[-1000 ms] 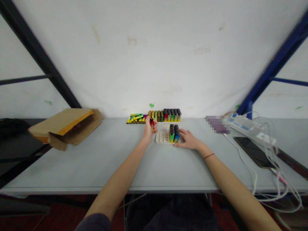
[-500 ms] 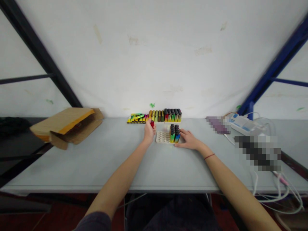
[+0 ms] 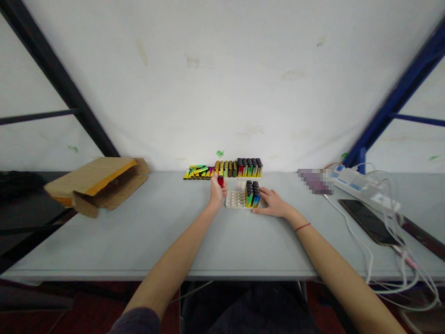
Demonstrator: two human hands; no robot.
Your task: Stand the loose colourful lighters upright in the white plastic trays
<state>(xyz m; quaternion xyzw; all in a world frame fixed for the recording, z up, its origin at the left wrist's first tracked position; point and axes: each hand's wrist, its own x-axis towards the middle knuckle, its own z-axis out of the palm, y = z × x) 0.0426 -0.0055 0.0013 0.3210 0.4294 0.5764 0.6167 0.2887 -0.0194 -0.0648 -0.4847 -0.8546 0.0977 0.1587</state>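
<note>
My left hand (image 3: 217, 192) is closed around a red lighter (image 3: 220, 181), held just left of a white tray (image 3: 234, 199) with round holes. Several coloured lighters (image 3: 252, 193) stand upright in the tray's right part. My right hand (image 3: 273, 203) lies on the table against the tray's right side, fingers stretched out beside the standing lighters. Behind the tray, a row of upright lighters (image 3: 243, 167) lines the wall, and loose lighters (image 3: 199, 171) lie flat to its left.
An open cardboard box (image 3: 95, 183) lies on its side at the table's left. At the right are a power strip (image 3: 361, 188), a dark phone (image 3: 367, 221) and tangled white cables (image 3: 399, 264). A white wall rises behind the grey table (image 3: 174, 232).
My left hand has turned the red lighter in its fingers, so less of it shows, and has stayed by the tray. My right hand has not moved.
</note>
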